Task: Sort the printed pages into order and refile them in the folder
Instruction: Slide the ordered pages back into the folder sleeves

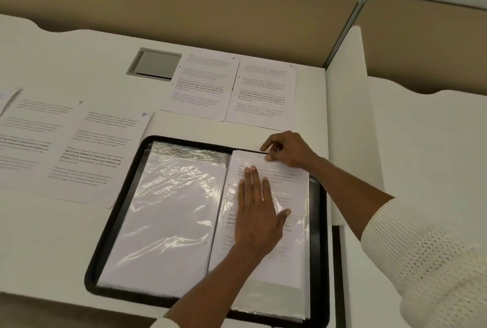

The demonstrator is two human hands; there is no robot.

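Observation:
A black folder (pixel 116 209) lies open on the white desk, with shiny plastic sleeves on both sides. In the right-hand sleeve sits a printed page (pixel 292 225), its top edge sticking out above the sleeve. My left hand (pixel 257 211) lies flat on that page with straight fingers. My right hand (pixel 287 150) pinches the page's top edge near the folder's far rim. The left-hand sleeve (pixel 168 211) holds a white sheet with no print showing.
Loose printed pages lie on the desk: two side by side at the back (pixel 200 85) (pixel 263 93), and the ones marked 9 (pixel 34 132) and 10 (pixel 97 154) at the left. A grey cable hatch (pixel 155 65) sits behind. A white divider (pixel 350 122) bounds the right.

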